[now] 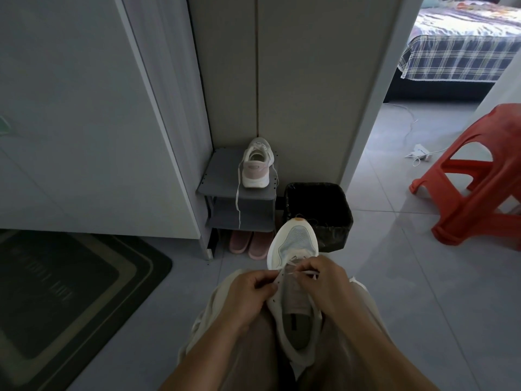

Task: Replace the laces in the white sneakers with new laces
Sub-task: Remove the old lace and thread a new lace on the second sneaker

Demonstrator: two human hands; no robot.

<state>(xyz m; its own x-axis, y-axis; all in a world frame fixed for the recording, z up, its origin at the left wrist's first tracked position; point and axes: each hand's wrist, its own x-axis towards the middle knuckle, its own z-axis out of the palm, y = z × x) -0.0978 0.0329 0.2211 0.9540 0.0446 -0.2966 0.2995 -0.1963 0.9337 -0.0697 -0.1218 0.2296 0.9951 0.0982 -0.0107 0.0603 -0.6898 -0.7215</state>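
On the lap, between the knees: white sneaker (294, 300), toe away, propped for lacing | left hand (248, 292) pinches its eyelet edge, steadying | right hand (327, 280) pinches lace (309, 273), likely threading | second sneaker (257, 165) on shoe rack (220, 176).

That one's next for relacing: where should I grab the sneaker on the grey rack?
The sneaker sits heel-out, opening up, toe toward the wall. Take its pink heel collar from the front, probably hooking inside the opening. A loose lace dangles over the rack edge.
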